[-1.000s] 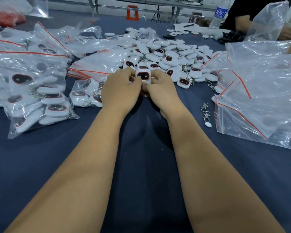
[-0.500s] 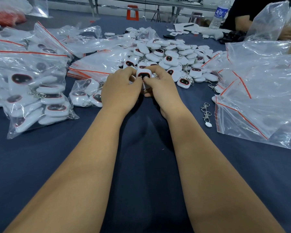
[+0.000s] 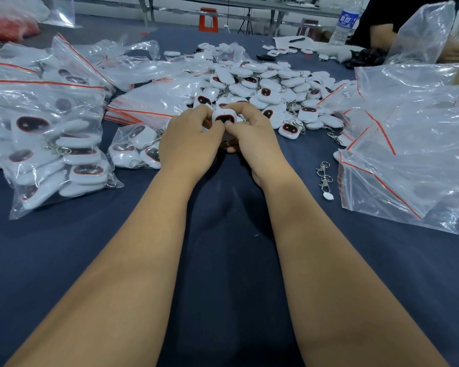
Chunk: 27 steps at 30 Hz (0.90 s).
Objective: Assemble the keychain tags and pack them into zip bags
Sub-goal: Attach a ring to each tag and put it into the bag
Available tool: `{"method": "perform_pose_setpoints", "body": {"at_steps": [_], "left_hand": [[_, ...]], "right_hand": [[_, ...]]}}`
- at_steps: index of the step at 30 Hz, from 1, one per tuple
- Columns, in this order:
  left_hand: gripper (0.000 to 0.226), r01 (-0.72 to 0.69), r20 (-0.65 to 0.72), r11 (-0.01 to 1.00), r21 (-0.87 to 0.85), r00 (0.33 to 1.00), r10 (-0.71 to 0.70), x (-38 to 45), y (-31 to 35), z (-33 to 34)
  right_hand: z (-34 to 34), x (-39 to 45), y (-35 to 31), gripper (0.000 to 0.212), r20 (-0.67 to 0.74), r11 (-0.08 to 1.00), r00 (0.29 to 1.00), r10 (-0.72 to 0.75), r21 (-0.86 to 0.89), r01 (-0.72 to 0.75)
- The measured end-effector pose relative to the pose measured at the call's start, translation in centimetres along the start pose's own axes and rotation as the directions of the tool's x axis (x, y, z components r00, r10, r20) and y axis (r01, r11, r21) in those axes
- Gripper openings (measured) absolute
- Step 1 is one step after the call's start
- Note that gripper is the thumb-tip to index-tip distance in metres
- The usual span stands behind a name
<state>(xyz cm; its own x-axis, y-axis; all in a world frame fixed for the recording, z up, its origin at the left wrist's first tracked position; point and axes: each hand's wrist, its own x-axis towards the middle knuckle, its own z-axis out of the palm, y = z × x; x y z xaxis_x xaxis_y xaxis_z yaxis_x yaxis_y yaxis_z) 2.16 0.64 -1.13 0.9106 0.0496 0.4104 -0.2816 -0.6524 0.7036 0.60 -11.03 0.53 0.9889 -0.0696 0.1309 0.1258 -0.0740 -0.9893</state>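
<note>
Here both hands close around one white keychain tag (image 3: 224, 118), held just above the dark blue tablecloth (image 3: 223, 260) at the near edge of the loose pile of tags (image 3: 263, 86). The left hand (image 3: 188, 144) pinches the tag's left side, its fingers curled over the top corner and the thumb pressed in at the lower edge. The right hand (image 3: 252, 136) grips the right side the same way, index finger hooked over the top and thumb tip meeting the left thumb just under the tag. Neither hand is open; the tag is clamped between them.

Both forearms reach straight forward from the bottom of the view and converge, wrists fairly level, backs of the hands turned up toward the camera. The lower fingers of the right hand are folded beneath the tag; what they hold there, if anything, is hidden.

The tag's dark, red-rimmed face points up and back toward the wearer. It is a rounded, nearly square piece, a little wider than tall, with its wider axis running left to right between the two hands.

To the left lie a small filled zip bag (image 3: 135, 147) and a larger filled zip bag (image 3: 51, 144), both holding finished tags. To the right sit empty zip bags (image 3: 408, 154), and beside them, on the cloth, a metal clasp chain (image 3: 325, 178).
</note>
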Motion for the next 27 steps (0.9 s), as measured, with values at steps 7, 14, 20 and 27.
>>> {"method": "perform_pose_setpoints", "body": {"at_steps": [7, 14, 20, 27], "left_hand": [[0.021, -0.045, -0.035, 0.999, -0.001, 0.998, 0.045, -0.4, 0.5, 0.0], [0.020, -0.001, -0.038, 0.995, -0.098, 0.999, -0.003, -0.6, 0.9, -0.4], [0.043, -0.041, -0.055, 0.981, 0.192, 0.997, 0.052, -0.5, 1.1, -0.8], [0.026, 0.065, -0.136, 0.909, 0.413, 0.991, -0.009, -0.3, 0.9, -1.5]], "right_hand": [[0.0, 0.0, 0.0, 0.027, 0.006, 1.000, 1.000, 0.002, -0.016, -0.002], [0.2, 0.2, 0.3, 0.016, -0.018, 0.999, 1.000, -0.009, -0.031, 0.009], [0.0, 0.5, 0.5, 0.019, -0.117, 0.996, 0.993, -0.003, 0.091, 0.014], [-0.2, 0.8, 0.0, 0.017, -0.153, 0.923, 0.987, 0.043, 0.385, 0.019]]}}
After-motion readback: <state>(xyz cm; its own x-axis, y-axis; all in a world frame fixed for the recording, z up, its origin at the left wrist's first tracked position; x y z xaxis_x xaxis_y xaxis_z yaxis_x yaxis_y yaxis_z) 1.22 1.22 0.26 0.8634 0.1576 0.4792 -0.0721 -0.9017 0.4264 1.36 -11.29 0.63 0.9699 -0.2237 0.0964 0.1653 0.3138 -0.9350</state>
